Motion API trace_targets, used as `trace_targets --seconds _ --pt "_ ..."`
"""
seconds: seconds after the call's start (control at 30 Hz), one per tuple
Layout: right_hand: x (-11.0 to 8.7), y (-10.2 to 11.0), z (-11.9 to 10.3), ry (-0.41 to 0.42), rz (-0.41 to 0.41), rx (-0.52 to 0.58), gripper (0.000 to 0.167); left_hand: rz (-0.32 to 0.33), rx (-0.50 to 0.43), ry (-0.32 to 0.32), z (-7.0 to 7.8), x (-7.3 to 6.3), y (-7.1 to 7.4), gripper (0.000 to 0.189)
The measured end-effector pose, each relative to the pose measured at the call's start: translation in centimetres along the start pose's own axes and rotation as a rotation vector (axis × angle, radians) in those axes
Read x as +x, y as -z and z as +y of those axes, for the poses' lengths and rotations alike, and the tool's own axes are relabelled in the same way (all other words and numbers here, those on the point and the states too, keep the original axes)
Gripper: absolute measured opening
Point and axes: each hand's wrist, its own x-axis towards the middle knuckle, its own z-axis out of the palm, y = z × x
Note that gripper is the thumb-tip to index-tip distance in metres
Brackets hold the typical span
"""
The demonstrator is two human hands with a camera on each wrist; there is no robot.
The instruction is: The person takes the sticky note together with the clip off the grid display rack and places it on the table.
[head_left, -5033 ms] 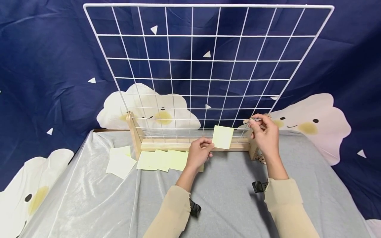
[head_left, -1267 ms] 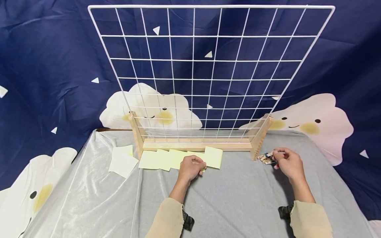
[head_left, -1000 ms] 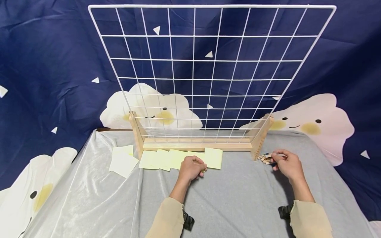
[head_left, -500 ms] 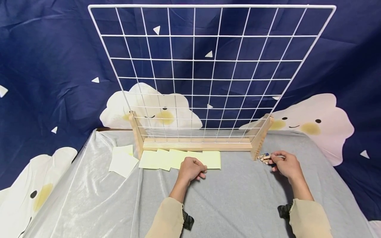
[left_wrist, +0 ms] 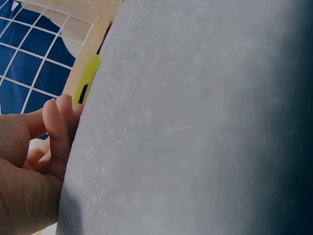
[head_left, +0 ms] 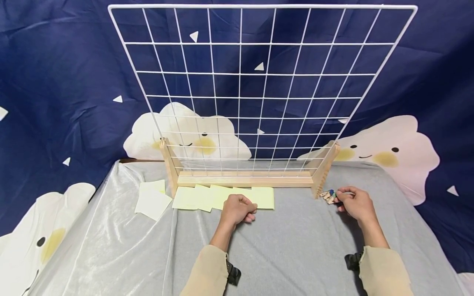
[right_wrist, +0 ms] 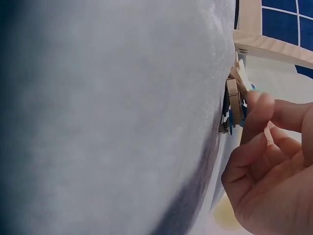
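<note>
In the head view my left hand (head_left: 238,209) rests low over a row of overlapping yellow sticky notes (head_left: 262,198), fingers loosely curled. The left wrist view shows a yellow note edge (left_wrist: 88,78) just past its fingertips, with nothing seen gripped. At the right end of the stand, my right hand (head_left: 356,203) has its thumb and forefinger at a small pile of clothespins (head_left: 327,196), some wooden and some with blue parts. Up close, a wooden clothespin (right_wrist: 234,100) lies beside the fingertips. Whether they pinch one is hidden.
A white wire grid (head_left: 240,75) stands upright in a wooden base (head_left: 244,181) behind the notes. More pale notes (head_left: 152,201) lie at the left on the grey cloth (head_left: 289,246). A dark blue curtain (head_left: 74,49) with clouds hangs behind.
A note that my left hand held up before the grid lies flat at the row's right end. My right hand has come down from the grid to the clothespins, which have shifted slightly.
</note>
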Motion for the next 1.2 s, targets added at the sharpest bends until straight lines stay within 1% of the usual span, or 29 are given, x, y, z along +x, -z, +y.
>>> trace_targets --seconds 0.23,0.57,0.7,0.9,0.97,1.2 --pt "-0.1 0.0 -0.5 0.016 0.053 -0.011 0.034 0.006 0.016 -0.015 0.1 0.0 0.0 0.013" --pt "-0.3 -0.3 -1.2 0.017 0.054 -0.013 0.036 0.011 0.000 -0.025 0.1 0.0 0.0 0.018" --pt "-0.5 -0.3 -1.6 0.024 0.056 0.004 0.035 0.012 -0.006 -0.034 0.0 0.1 -0.1 0.018" --pt "-0.8 -0.4 -2.2 0.024 0.050 0.035 0.037 0.007 -0.048 -0.031 0.1 0.0 0.1 0.015" --pt "-0.9 -0.4 -2.4 0.033 0.051 0.048 0.037 0.008 -0.064 -0.040 0.2 -0.1 0.2 0.015" --pt "-1.0 -0.7 -2.8 0.061 0.053 0.082 0.035 -0.007 -0.123 -0.038 0.2 -0.1 1.2 0.015"
